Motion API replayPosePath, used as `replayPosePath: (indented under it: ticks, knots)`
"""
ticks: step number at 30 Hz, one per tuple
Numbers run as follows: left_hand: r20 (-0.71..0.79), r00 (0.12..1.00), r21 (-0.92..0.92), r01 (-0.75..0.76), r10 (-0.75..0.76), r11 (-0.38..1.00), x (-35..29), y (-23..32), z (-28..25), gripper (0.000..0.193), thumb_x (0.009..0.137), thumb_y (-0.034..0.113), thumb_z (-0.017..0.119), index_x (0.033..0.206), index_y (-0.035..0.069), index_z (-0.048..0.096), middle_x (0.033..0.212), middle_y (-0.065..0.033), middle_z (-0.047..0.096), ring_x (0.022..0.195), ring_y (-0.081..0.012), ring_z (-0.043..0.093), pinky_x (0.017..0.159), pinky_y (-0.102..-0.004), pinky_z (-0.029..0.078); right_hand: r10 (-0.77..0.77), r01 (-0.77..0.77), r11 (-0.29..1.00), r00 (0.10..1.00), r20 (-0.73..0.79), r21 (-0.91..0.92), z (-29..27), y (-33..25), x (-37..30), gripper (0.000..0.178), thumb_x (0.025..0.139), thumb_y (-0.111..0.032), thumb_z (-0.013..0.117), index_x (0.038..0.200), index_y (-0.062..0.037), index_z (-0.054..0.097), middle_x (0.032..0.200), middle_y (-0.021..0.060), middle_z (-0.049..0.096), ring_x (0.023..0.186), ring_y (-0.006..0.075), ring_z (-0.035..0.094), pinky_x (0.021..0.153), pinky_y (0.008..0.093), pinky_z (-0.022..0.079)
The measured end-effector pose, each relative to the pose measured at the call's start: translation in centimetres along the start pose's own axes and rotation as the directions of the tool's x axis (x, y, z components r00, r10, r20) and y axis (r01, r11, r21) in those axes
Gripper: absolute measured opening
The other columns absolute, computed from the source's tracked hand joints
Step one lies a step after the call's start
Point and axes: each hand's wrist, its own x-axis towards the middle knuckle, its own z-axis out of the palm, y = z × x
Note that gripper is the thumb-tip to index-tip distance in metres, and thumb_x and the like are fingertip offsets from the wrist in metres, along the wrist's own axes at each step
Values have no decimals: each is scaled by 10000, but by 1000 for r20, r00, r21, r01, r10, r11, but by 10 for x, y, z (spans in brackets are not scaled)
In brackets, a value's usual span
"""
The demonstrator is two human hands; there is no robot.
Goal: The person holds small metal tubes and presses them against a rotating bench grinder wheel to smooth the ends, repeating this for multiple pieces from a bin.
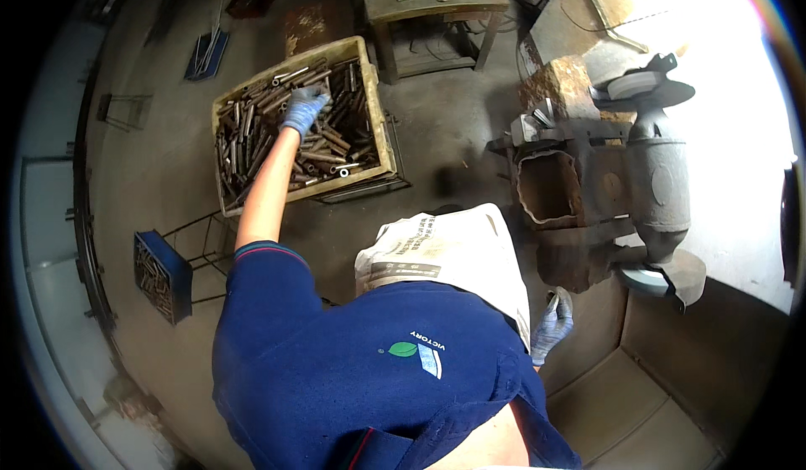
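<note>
Currently left hand [304, 107] grasping metal tubes [323, 147] in yellow crate [379, 117]; right hand [552, 323] clamped on small tube [553, 303].

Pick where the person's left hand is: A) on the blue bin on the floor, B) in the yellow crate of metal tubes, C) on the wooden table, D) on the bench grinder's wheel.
B: the gloved left hand reaches into the yellow crate, resting on the metal tubes.

Bench grinder [651, 176] at right, blue bin [161, 275] at left, workbench [437, 4] w/ tools.
</note>
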Motion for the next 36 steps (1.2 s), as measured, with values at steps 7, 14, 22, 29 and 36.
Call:
replayPosePath:
  ticks: [7,14,22,29,36]
  knots:
    - [184,983,591,-127,20,796,-14,-9,27,294,732,216,651,974,51,680,952,-157,673,903,-264,644,818,-329,488,-2,3,1000,999,53,-7,1,-3,10,193,881,-88,585,1014,42,636,993,93,634,876,150,589,793,270,493]
    - [153,923,913,4,-352,407,-2,-17,82,341,698,189,621,987,9,639,1062,-226,615,1028,-373,578,849,-396,480,60,-62,998,996,65,26,-8,3,-4,177,871,-34,578,1023,48,616,1026,96,615,916,159,581,811,270,484]
    - [153,953,763,53,-261,644,28,-64,71,338,677,208,628,954,15,652,1027,-226,627,1008,-354,597,820,-386,494,142,-142,990,990,2,11,-10,14,-19,195,865,-50,595,1032,48,614,984,93,633,894,157,590,816,273,479]
    - [154,980,848,-66,-125,526,-14,13,73,262,762,222,626,995,107,658,1032,-168,637,978,-331,608,827,-394,486,78,-76,994,997,-22,76,-4,19,-16,189,853,-37,598,1016,55,622,981,99,639,880,154,587,804,275,472]
    - [-2,983,2,-184,184,983,-21,91,56,20,828,42,615,836,39,633,649,20,575,576,-52,500,520,-233,428,-167,168,983,986,25,-68,3,-13,7,201,810,-24,610,995,54,631,1041,136,630,938,204,601,827,306,481]
